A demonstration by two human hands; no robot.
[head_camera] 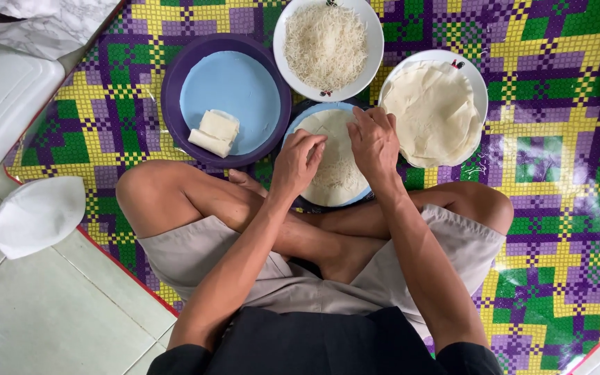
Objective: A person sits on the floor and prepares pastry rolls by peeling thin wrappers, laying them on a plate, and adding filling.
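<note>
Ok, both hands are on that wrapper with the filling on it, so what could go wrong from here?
1. The thin wrapper might tear where the left hand and right hand press it.
2. The shredded filling lies loose near the wrapper's near edge and could spill off the blue plate onto the mat.
3. The stack of wrappers sits right beside the right hand, so a sideways move could nudge it.

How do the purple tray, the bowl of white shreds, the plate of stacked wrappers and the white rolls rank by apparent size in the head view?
1. purple tray
2. plate of stacked wrappers and bowl of white shreds: too alike to rank
3. white rolls

Both hands work a separate wrapper.
</note>
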